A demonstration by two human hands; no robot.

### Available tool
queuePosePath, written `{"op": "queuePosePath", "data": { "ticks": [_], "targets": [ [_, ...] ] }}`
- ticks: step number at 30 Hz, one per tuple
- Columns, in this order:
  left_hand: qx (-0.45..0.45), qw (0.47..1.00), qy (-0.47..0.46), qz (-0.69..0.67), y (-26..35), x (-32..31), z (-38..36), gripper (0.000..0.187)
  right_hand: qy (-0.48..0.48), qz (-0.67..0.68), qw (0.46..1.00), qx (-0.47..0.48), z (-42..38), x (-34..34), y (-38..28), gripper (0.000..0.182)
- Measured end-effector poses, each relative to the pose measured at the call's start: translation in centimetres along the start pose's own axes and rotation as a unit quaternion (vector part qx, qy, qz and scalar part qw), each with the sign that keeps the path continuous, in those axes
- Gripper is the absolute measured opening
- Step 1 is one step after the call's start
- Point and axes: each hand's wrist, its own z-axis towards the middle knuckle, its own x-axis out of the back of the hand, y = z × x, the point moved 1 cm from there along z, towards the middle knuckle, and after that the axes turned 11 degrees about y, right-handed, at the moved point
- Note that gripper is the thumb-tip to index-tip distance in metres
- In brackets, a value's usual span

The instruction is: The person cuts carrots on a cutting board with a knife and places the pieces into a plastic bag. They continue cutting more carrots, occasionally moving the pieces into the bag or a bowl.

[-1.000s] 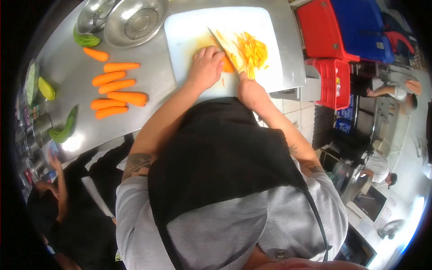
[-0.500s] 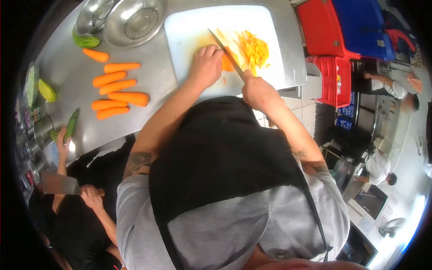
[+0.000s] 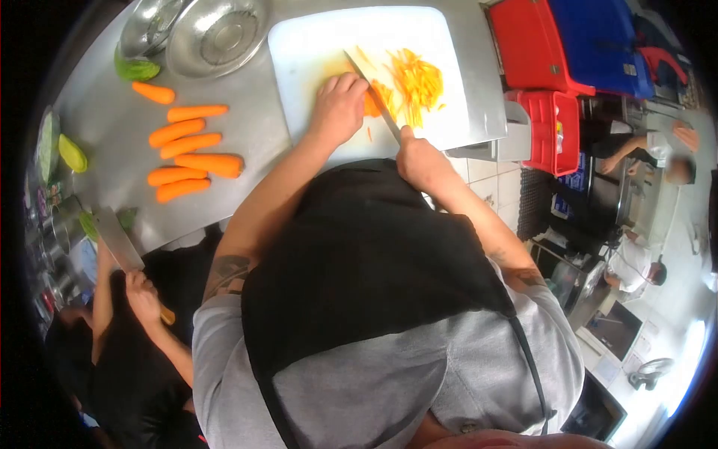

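Observation:
On a white cutting board (image 3: 299, 45), my right hand (image 3: 421, 157) is wrapped round the handle of a kitchen knife (image 3: 380, 103), its blade pointing up and left. My left hand (image 3: 340, 108) rests on the board with fingers bent, pressing orange carrot pieces (image 3: 372, 107) beside the blade. The fingertips and part of the pieces are hidden. A pile of thin carrot strips (image 3: 420, 81) lies to the right of the knife.
Several whole carrots (image 3: 183, 129) lie left of the board, below metal bowls (image 3: 223, 37). A co-worker's hand (image 3: 142, 292) holds a cleaver (image 3: 118, 238) at the lower left. Red crates (image 3: 550, 135) stand at the right; other people are beyond.
The co-worker's cleaver has swung upward over the green vegetable. My knife hand has shifted slightly down and left, and more strips lie close beside the blade. The whole view has shifted slightly.

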Motion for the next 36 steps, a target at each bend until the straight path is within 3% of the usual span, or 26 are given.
{"op": "queuePosePath", "data": {
  "ticks": [3, 6, 9, 12, 15, 18, 21, 25, 31, 36],
  "targets": [
    [-0.008, 1.000, 0.019, -0.008, -0.3, 0.0, 0.0, 0.021, 0.040, 0.013, 0.999, 0.006, 1.9, -2.3, 0.2, 0.020],
    [-0.006, 1.000, 0.005, 0.001, -0.1, -0.2, -0.3, 0.021, 0.030, 0.011, 0.999, 0.006, 2.8, 0.8, -1.3, 0.020],
    [-0.007, 1.000, 0.002, 0.015, -0.3, -0.4, -0.5, 0.023, -0.050, -0.025, 0.998, -0.012, 0.3, 3.5, -2.9, 0.028],
    [-0.012, 1.000, 0.007, 0.016, -0.4, -0.3, -0.5, 0.022, -0.012, -0.016, 1.000, -0.013, 1.3, -1.4, -0.9, 0.029],
    [-0.014, 1.000, 0.012, 0.019, -0.5, -0.4, -0.6, 0.021, 0.027, 0.007, 0.999, 0.034, 3.8, -1.5, -0.6, 0.027],
    [-0.011, 1.000, 0.000, 0.022, -0.6, -0.4, -0.1, 0.021, -0.010, 0.002, 1.000, 0.026, 2.8, 2.8, -2.3, 0.026],
    [0.003, 1.000, -0.007, 0.020, -0.5, -0.4, -0.5, 0.020, -0.040, -0.009, 0.999, 0.006, 0.0, 3.1, -2.8, 0.026],
    [0.000, 1.000, 0.006, 0.012, -0.5, -0.4, -0.5, 0.020, 0.015, 0.015, 1.000, 0.002, 1.8, -1.0, -1.8, 0.025],
    [0.005, 1.000, 0.004, 0.012, -0.4, -0.4, -0.5, 0.018, -0.043, 0.005, 0.999, -0.013, -0.1, 3.9, -2.9, 0.021],
    [0.004, 1.000, 0.008, 0.007, -0.3, -0.4, -0.9, 0.016, -0.015, 0.009, 1.000, -0.004, 0.6, -1.7, -0.6, 0.026]
  ]
}}
